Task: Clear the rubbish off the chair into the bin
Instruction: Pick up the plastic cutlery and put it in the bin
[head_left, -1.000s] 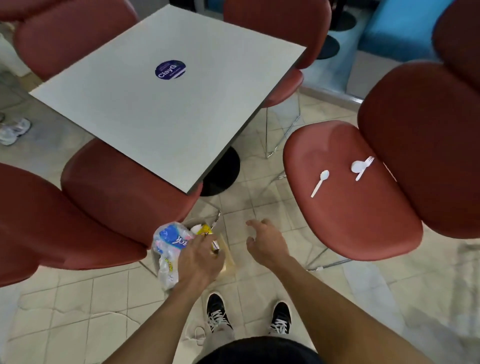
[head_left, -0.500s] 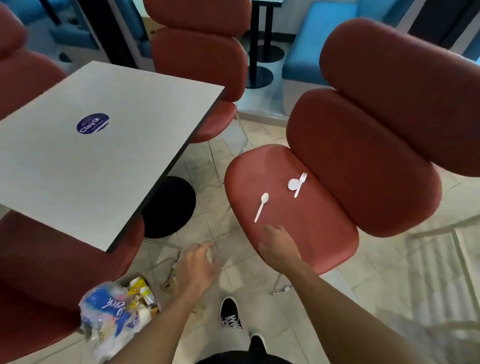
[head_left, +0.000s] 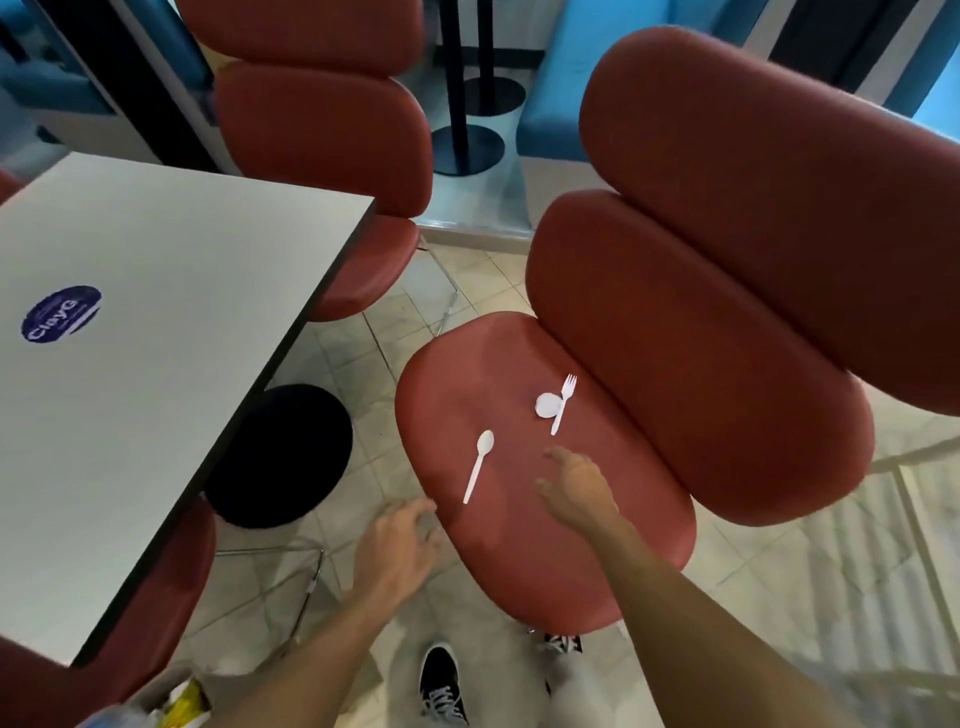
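Observation:
A red padded chair (head_left: 519, 561) stands in front of me. On its seat lie a white plastic spoon (head_left: 479, 472), a white plastic fork (head_left: 563, 403) and a small white round lid (head_left: 547, 405) under the fork. My right hand (head_left: 575, 488) hovers over the seat just right of the spoon, fingers spread, holding nothing. My left hand (head_left: 397, 545) hangs at the seat's left front edge, fingers loosely curled and empty. The bin (head_left: 166, 699) with wrappers in it shows only at the bottom left corner.
A grey square table (head_left: 156, 374) with a blue sticker (head_left: 61, 313) and a black round base (head_left: 280, 452) stands on the left. More red chairs (head_left: 322, 156) surround it. Blue seats (head_left: 566, 104) stand behind. My shoes (head_left: 441, 686) are on the tiled floor.
My view has swung from the bin to the chair. My left hand let go of the rubbish at the bin, and both hands moved up to the seat; the right one now reaches over it.

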